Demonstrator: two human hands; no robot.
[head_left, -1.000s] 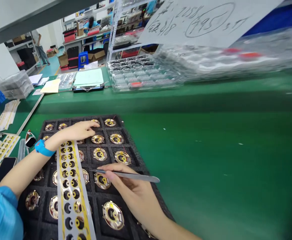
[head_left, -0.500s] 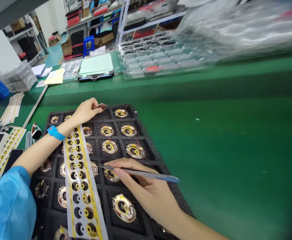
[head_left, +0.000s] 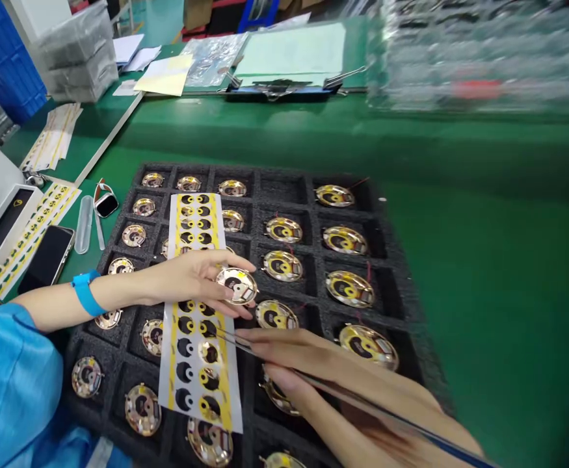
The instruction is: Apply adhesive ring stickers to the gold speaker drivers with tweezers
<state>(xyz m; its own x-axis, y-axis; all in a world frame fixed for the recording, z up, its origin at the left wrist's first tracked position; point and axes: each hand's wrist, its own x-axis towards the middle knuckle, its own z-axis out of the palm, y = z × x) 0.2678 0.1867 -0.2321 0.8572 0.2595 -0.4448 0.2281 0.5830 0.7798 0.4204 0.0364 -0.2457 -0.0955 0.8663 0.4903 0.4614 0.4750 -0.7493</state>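
A black foam tray (head_left: 401, 286) on the green bench holds several round gold discs in its pockets. My left hand (head_left: 191, 279) is closed on one gold disc (head_left: 237, 285), held just above the tray's middle. A sticker sheet (head_left: 197, 305) with yellow and black round stickers lies lengthwise on the tray, under that hand. My right hand (head_left: 333, 380) pinches metal tweezers (head_left: 245, 346); their tip rests on the sticker sheet, just below the held disc.
Left of the tray lie a phone (head_left: 47, 258), a smartwatch (head_left: 105, 203), a clear tube (head_left: 83, 224) and more sticker strips (head_left: 30, 234). A clipboard with papers (head_left: 289, 58) and stacked clear trays (head_left: 484, 58) stand at the back. Green mat stretches to the right.
My left hand lifted a gold disc from the tray's far row and brought it back to the middle. The view tipped down and closer. The tweezers' tip moved onto the sticker sheet.
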